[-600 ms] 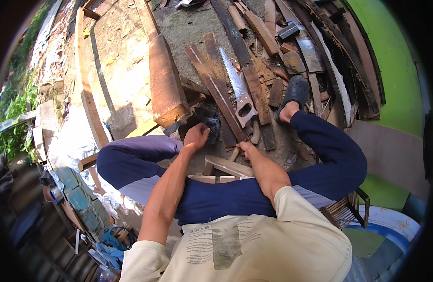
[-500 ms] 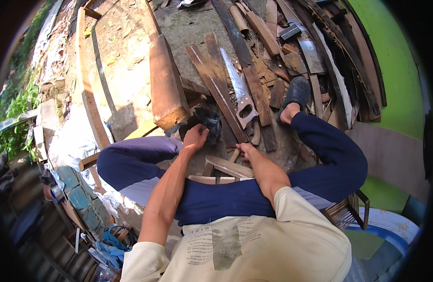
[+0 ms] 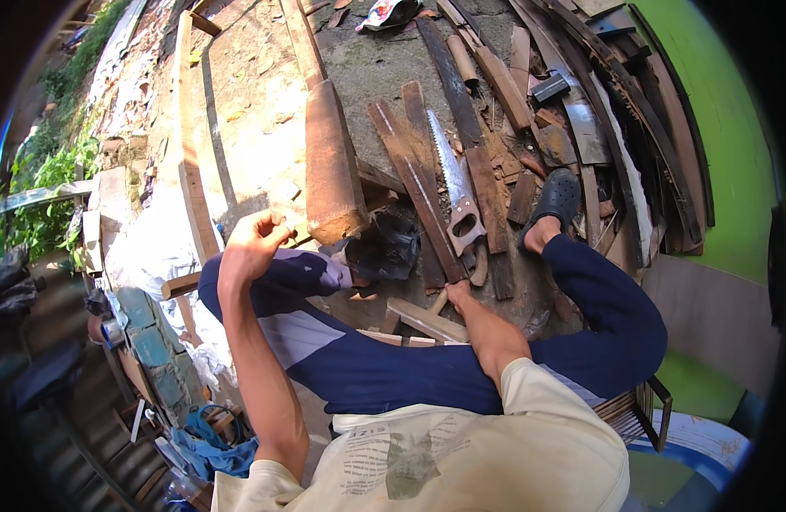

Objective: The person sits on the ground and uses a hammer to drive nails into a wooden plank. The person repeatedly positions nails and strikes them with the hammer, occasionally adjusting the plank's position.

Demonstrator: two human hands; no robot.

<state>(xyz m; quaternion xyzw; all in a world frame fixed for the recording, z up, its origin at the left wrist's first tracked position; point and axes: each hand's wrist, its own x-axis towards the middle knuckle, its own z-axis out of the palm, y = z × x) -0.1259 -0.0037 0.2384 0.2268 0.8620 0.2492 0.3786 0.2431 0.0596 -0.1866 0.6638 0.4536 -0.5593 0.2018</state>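
Note:
My left hand (image 3: 255,245) is raised above my left knee, beside the end of a thick wooden beam (image 3: 331,162). Its fingertips are pinched together; whatever they hold is too small to make out. My right hand (image 3: 458,295) is closed at the near end of a long dark plank (image 3: 416,189) with a pale line along it. A light wooden stick (image 3: 438,301) shows just below that hand. Right of the plank lies a handsaw (image 3: 454,175) with a brown handle. A curved wooden handle (image 3: 479,265) lies below the saw.
A black plastic bag (image 3: 384,246) lies by the beam's end. Low wooden pieces (image 3: 425,319) sit between my legs. Scrap boards (image 3: 632,128) pile up along the green wall (image 3: 709,102). My right foot, in a dark clog (image 3: 557,200), rests beside offcuts.
My left hand has lifted away from beside the black bag, up and to the left. My right hand stays at the plank's near end. The whole view has shifted slightly.

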